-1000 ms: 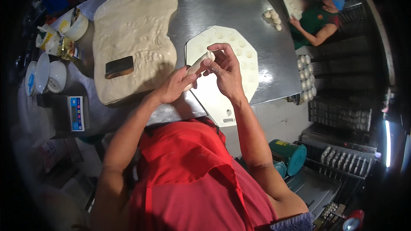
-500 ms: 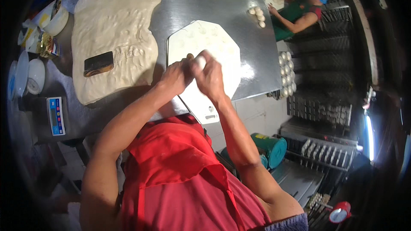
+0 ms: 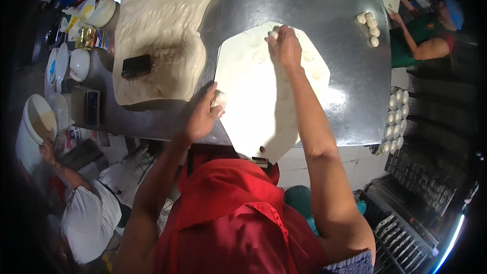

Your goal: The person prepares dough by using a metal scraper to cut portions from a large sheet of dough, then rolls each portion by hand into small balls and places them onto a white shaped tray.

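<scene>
A pale octagonal board [image 3: 253, 91] with a slotted handle end lies in front of me on the metal table. My right hand [image 3: 287, 50] pinches a small dough ball [image 3: 274, 34] at the board's far part. Faint round shapes dot the board around it; whether they are hollows or dough pieces is unclear. Over the board's left edge, my left hand [image 3: 204, 116] curls around a lump of dough [image 3: 219, 100]. To the left spreads a big slab of dough [image 3: 162, 25], with a dark rectangular dough scraper [image 3: 136, 66] resting on it.
Bowls [image 3: 79, 65] and a scale [image 3: 87, 105] stand along the left side. A person in white [image 3: 91, 213] holds a bowl at lower left. Several dough balls [image 3: 372, 24] sit at the table's far right, near a person in green [image 3: 421, 40]. Filled trays [image 3: 394, 122] stand beyond the right edge.
My hands, together before, have separated: the right reached forward to the board's far part, the left went to its left edge. The view shifted, and a person appeared at lower left.
</scene>
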